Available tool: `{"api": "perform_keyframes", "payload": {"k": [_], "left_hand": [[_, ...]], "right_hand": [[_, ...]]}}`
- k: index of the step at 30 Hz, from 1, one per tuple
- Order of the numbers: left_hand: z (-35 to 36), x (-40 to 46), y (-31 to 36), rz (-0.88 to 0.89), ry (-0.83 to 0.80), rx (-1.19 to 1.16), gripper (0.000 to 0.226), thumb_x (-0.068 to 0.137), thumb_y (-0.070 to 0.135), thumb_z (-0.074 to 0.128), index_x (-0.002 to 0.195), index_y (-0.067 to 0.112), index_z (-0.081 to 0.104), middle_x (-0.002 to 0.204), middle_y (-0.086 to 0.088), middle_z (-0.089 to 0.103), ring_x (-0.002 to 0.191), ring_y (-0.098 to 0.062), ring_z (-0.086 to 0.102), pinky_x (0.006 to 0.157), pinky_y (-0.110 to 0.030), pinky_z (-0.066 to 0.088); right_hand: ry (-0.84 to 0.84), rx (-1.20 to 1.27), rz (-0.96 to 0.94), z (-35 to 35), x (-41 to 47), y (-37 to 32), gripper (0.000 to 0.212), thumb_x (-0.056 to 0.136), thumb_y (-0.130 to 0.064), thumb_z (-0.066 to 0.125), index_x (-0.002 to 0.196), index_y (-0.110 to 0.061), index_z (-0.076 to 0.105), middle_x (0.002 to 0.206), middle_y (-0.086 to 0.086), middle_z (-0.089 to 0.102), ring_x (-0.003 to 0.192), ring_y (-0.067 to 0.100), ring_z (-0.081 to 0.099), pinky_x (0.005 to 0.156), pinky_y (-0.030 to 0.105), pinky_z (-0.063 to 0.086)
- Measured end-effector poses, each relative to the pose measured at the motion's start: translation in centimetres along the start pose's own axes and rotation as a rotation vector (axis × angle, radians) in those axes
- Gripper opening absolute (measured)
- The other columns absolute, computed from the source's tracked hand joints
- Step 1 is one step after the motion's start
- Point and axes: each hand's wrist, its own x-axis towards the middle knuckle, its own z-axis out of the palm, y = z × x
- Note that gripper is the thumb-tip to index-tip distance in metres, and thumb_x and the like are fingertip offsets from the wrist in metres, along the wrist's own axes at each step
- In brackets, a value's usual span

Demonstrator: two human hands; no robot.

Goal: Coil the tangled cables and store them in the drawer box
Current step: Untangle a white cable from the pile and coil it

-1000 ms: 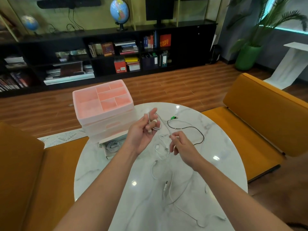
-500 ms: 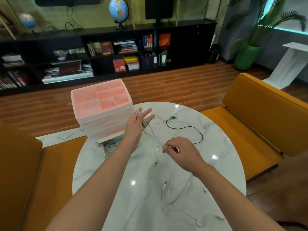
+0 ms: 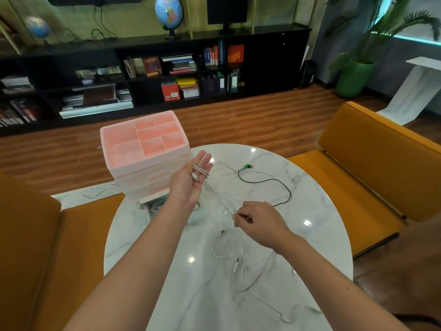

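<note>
bench [image 3: 310, 235]: round, white marble, flanked by orange seats
drawer box [image 3: 145, 149]: pink, at far left edge
white cable [image 3: 200, 172]: looped over extended left hand [image 3: 191, 180] fingers
right hand [image 3: 260, 223]: strand pinched
black cable [image 3: 281, 185]: loose on bench

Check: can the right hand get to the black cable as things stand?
Probably yes. The black cable lies in the open just beyond the right hand, nothing over it, but that hand is pinching a white cable.
</note>
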Motion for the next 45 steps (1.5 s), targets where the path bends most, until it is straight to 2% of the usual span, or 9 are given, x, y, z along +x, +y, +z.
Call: {"api": "perform_keyframes", "payload": {"k": [4, 10, 14, 16, 19, 23, 31, 38, 45], "left_hand": [[-0.1, -0.5, -0.3, 0.052, -0.033, 0.201, 0.035, 0.107, 0.018, 0.031, 0.134, -0.002, 0.043, 0.122, -0.011, 0.067, 0.095, -0.024, 0.073, 0.083, -0.032, 0.059], [-1.2, -0.8, -1.5, 0.13, -0.218, 0.89, 0.042, 0.108, 0.03, 0.027, 0.142, 0.009, 0.04, 0.129, 0.002, 0.064, 0.091, -0.013, 0.073, 0.087, -0.024, 0.05], [-0.6, -1.5, -1.8, 0.123, -0.359, 1.234, 0.039, 0.107, 0.029, 0.032, 0.134, 0.012, 0.053, 0.091, 0.018, 0.071, 0.076, 0.001, 0.07, 0.074, -0.007, 0.044], [-0.5, -1.6, -1.7, 0.104, -0.431, 1.317, 0.035, 0.107, 0.031, 0.033, 0.124, 0.018, 0.06, 0.079, 0.008, 0.073, 0.071, -0.007, 0.07, 0.075, -0.016, 0.047], [-0.6, -1.4, -1.4, 0.014, -0.517, 1.244, 0.035, 0.106, 0.028, 0.035, 0.105, 0.017, 0.068, 0.064, -0.002, 0.063, 0.058, -0.016, 0.059, 0.09, -0.039, 0.054], [-0.2, -2.0, -1.3, -0.113, -0.575, 0.983, 0.035, 0.106, 0.014, 0.034, 0.098, 0.005, 0.067, 0.057, -0.004, 0.048, 0.048, -0.014, 0.041, 0.096, -0.045, 0.053], [0.6, -2.9, -0.8, -0.25, -0.549, 0.534, 0.041, 0.106, 0.02, 0.035, 0.128, -0.01, 0.053, 0.058, -0.004, 0.05, 0.047, -0.012, 0.036, 0.093, -0.04, 0.054], [1.3, -2.3, -0.9, -0.195, -0.418, 0.022, 0.038, 0.106, 0.023, 0.035, 0.126, 0.001, 0.057, 0.073, 0.002, 0.066, 0.073, -0.01, 0.069, 0.098, -0.035, 0.052], [1.4, -1.1, -1.1, 0.055, -0.303, 0.252, 0.036, 0.107, 0.024, 0.033, 0.13, 0.004, 0.051, 0.106, -0.007, 0.074, 0.105, -0.021, 0.07, 0.1, -0.034, 0.051]], "right_hand": [[0.046, 0.072, -0.023, 0.0, 0.0, 0.1, 0.033, 0.093, -0.035, 0.052, 0.07, -0.016, 0.064, 0.071, 0.0, 0.054, 0.069, 0.016, 0.05, 0.079, 0.023, 0.036], [0.187, 0.139, -0.121, -2.1, 1.0, -0.7, 0.028, 0.086, -0.033, 0.055, 0.063, -0.018, 0.06, 0.06, -0.005, 0.043, 0.064, 0.011, 0.044, 0.067, 0.018, 0.029], [0.172, 0.261, -0.114, -3.8, 2.2, -0.9, 0.02, 0.084, -0.029, 0.05, 0.068, -0.022, 0.059, 0.068, -0.004, 0.051, 0.069, 0.012, 0.048, 0.067, 0.027, 0.033], [0.146, 0.323, -0.076, -4.5, 2.8, -0.7, 0.02, 0.088, -0.027, 0.049, 0.074, -0.024, 0.062, 0.077, -0.003, 0.056, 0.077, 0.013, 0.053, 0.069, 0.032, 0.041], [0.159, 0.346, -0.064, -5.3, 3.8, -0.3, 0.017, 0.095, -0.028, 0.052, 0.084, -0.029, 0.064, 0.087, -0.005, 0.059, 0.085, 0.009, 0.055, 0.076, 0.031, 0.047], [0.235, 0.376, -0.031, -5.8, 4.7, 0.1, 0.007, 0.094, -0.03, 0.061, 0.092, -0.027, 0.067, 0.094, -0.005, 0.063, 0.083, 0.006, 0.054, 0.075, 0.025, 0.046], [0.232, 0.435, 0.05, -4.0, 4.5, 0.8, 0.026, 0.1, -0.04, 0.046, 0.11, -0.032, 0.069, 0.094, -0.008, 0.064, 0.086, 0.004, 0.059, 0.079, 0.025, 0.048], [0.133, 0.418, 0.151, -0.5, 3.1, 1.2, 0.033, 0.104, -0.039, 0.036, 0.122, -0.032, 0.063, 0.076, -0.004, 0.058, 0.073, 0.011, 0.053, 0.071, 0.034, 0.045], [-0.005, 0.49, 0.202, 1.6, 0.8, 0.5, 0.033, 0.102, -0.044, 0.037, 0.118, -0.031, 0.064, 0.074, -0.019, 0.055, 0.07, -0.001, 0.05, 0.072, 0.025, 0.043]]}}
